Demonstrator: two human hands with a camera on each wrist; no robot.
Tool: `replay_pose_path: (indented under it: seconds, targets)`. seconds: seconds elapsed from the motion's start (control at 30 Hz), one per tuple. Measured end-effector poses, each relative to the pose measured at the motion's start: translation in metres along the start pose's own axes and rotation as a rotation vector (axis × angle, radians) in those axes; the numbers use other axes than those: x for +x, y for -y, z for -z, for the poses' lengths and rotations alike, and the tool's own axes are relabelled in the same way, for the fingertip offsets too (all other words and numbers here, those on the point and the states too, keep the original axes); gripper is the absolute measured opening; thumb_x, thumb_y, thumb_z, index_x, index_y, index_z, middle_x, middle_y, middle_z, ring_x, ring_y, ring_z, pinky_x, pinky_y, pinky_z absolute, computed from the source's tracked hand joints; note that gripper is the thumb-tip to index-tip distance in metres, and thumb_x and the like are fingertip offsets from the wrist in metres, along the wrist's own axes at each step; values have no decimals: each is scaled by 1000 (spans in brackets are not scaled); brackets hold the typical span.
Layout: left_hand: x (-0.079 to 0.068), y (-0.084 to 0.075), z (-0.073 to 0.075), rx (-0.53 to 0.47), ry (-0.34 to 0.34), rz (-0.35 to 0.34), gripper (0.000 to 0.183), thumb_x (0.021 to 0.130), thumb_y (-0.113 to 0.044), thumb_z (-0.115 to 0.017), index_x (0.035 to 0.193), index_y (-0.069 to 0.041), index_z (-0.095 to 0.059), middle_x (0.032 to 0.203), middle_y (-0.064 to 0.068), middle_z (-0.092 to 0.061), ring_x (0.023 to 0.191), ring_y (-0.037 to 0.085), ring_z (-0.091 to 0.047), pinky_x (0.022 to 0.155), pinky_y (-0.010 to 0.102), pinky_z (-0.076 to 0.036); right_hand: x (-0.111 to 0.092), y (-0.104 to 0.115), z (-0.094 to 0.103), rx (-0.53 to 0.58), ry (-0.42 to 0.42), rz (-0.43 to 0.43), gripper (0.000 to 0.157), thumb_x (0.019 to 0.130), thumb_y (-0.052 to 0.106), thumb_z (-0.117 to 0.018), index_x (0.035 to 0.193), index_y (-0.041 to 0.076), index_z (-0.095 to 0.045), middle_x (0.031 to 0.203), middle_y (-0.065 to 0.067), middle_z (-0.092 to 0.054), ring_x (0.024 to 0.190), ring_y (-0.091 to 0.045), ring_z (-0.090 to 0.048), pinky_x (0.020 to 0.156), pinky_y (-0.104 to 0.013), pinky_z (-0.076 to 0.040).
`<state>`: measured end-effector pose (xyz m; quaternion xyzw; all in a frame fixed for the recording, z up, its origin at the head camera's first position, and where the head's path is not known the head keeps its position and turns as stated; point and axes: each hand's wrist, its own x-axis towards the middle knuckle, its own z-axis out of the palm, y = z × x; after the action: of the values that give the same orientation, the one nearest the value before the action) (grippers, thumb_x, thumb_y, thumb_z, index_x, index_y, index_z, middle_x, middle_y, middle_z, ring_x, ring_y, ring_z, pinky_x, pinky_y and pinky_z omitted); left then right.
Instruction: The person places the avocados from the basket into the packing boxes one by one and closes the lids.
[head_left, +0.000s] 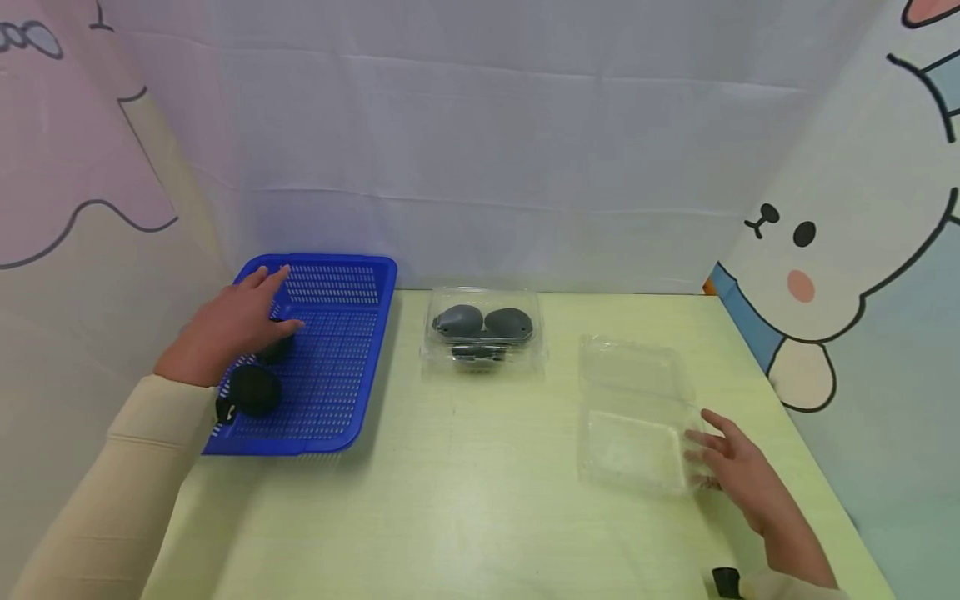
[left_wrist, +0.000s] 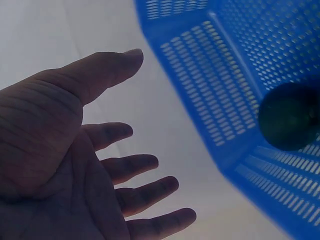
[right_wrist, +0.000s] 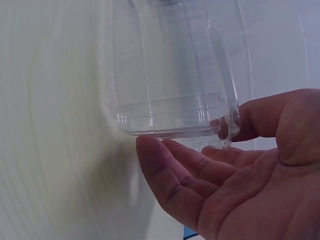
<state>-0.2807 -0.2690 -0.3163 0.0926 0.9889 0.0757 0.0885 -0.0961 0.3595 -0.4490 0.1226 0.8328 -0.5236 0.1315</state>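
Note:
My left hand (head_left: 228, 329) is spread over the left side of a blue plastic basket (head_left: 330, 437), fingers apart, holding nothing. Under and beside it lie dark green, rounded fruits that look like avocados (head_left: 255, 390), partly covered by the hand; the left wrist view shows one avocado (left_wrist: 287, 117) against the basket's slotted wall. On the right, my right hand (head_left: 738, 475) pinches the right edge of an opened clear plastic clamshell box (head_left: 633, 437). The right wrist view shows the thumb at the box's rim (right_wrist: 225, 125) and the other fingers along its outside.
A second clear clamshell box (head_left: 483, 298) stands at the back middle, with dark avocados (head_left: 508, 325) inside. Both boxes and the basket are on a pale yellow-green table (head_left: 465, 500). White cloth (head_left: 480, 167) hangs behind, and printed cartoon sheets (head_left: 862, 250) flank the sides.

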Motion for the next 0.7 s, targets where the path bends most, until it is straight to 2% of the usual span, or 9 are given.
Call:
replay_pose_path:
  seconds: [0.13,0.37,0.7]
  targets:
    - [13,12,-7,22,17,-5,96,97,-37,-72,162,4,-14,161,40,-12,138,67,-24,104,78,-28,-6,0,-4,16,2,-5,62,110,5,-35,163,-4,-4,155,-39,-33,125,-38,-59,82,-35,-59]
    - [34,30,-25,55,56,33,97,94,-41,-75,161,3,-20,160,41,-13,138,69,-21,101,81,-28,-12,0,-9,42,18,-24,63,110,6,-36,163,-2,-3,157,-38,-31,129,-42,-55,84,-36,-59]
    - [48,42,-49,157,67,51,97,88,-39,-81,158,5,-29,157,42,-19,135,71,-24,101,80,-32,-20,-1,-15,69,8,7,62,109,2,-36,163,-2,-6,155,-39,-32,129,-45,-54,83,-37,-59]
